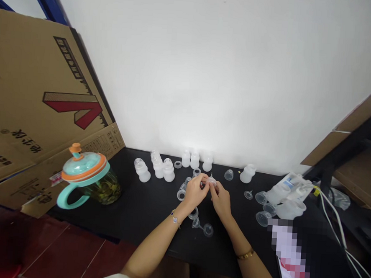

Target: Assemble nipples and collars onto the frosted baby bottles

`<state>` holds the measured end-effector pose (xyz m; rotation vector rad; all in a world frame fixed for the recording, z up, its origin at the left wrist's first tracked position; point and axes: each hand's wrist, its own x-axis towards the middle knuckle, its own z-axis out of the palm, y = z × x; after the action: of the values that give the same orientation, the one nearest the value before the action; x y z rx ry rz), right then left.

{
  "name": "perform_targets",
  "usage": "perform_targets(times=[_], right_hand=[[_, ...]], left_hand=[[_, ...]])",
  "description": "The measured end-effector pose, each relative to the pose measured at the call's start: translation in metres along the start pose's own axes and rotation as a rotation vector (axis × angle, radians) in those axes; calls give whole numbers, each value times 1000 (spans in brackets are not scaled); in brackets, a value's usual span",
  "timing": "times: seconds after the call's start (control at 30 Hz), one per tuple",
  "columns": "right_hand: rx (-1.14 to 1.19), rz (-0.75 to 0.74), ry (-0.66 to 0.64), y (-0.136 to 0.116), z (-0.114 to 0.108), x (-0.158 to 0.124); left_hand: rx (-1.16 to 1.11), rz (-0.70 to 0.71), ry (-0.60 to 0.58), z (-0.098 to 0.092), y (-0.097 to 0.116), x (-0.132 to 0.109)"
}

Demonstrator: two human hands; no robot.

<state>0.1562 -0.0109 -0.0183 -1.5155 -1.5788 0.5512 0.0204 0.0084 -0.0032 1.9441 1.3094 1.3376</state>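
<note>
My left hand (196, 190) and my right hand (221, 200) meet over the black table. Between their fingertips is a bottle nipple (212, 180) with a pale collar ring, its thin tip pointing up; both hands pinch its edge. Close to my left hand lie several white collar rings (181, 194) and small clear parts. Nearer to me are a loose clear nipple (196, 222) and a round clear piece (208, 230). Behind my hands stand open white baby bottles (207, 162). Another nipple (248, 195) and a clear cap (229, 174) rest to the right.
Several capped baby bottles (143, 171) stand at the back left. A large teal-lidded jug (103, 188) sits on the left by a cardboard box (49, 97). On the right are a lone bottle (248, 173), a heap of bottles (290, 206), white cables (336, 215) and a phone (294, 263).
</note>
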Motion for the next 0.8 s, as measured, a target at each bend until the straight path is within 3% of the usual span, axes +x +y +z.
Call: perform_targets(times=[0.8], right_hand=[[11,17,-7,2,2,0]], left_hand=[[7,-28,-14,-1,0,0]])
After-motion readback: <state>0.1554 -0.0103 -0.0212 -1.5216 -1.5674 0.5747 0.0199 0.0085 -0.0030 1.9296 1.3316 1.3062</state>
